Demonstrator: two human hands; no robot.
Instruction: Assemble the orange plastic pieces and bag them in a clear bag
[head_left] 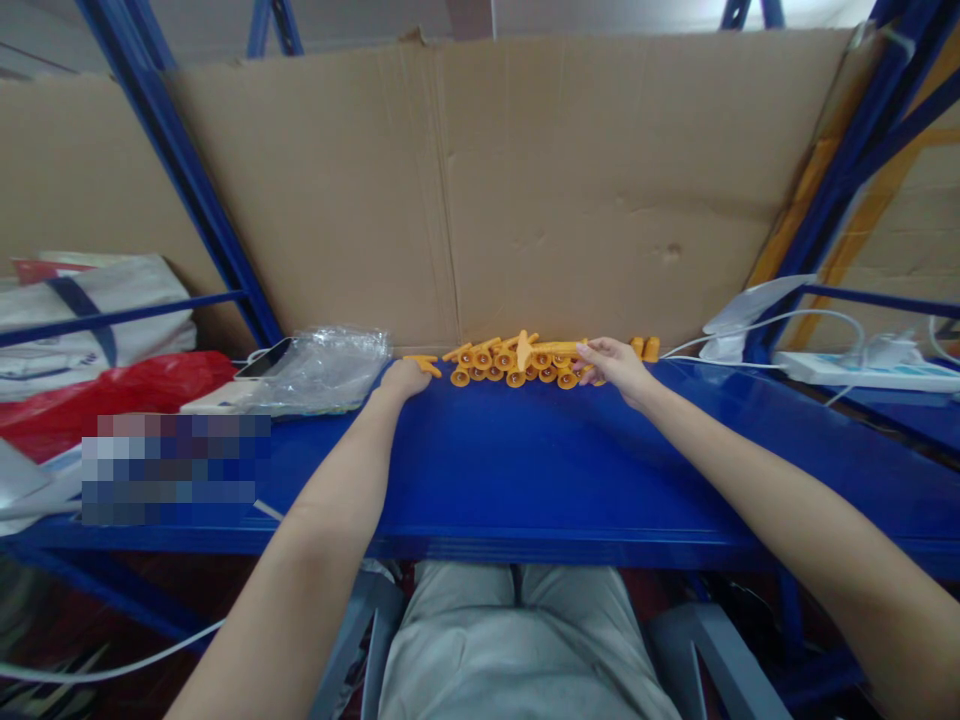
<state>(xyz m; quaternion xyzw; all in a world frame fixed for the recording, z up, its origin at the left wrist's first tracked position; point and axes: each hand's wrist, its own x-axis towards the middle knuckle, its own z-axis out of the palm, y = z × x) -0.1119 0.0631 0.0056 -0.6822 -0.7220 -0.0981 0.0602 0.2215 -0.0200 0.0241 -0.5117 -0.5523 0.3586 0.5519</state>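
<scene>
My right hand (616, 368) is closed on the end of a long orange plastic piece (551, 349), which lies almost level and points left. Its far end flares into a flat, pointed oval. Beneath and behind it, several orange plastic pieces with round cup-shaped ends (516, 379) are stacked on their sides against the cardboard, cups facing me. At the left of this stack, my left hand (406, 378) has its fingers curled around slim orange plastic pieces (421, 359); their tips stick out past the fingers. How many it holds is hidden.
A blue shelf table (517, 470) carries everything, with a cardboard sheet (585, 190) upright behind. Clear plastic bags (330, 365) and a red bag (150, 385) lie left. Two short orange pieces (645, 349) stand right of the stack, and a white power strip (862, 370) lies far right.
</scene>
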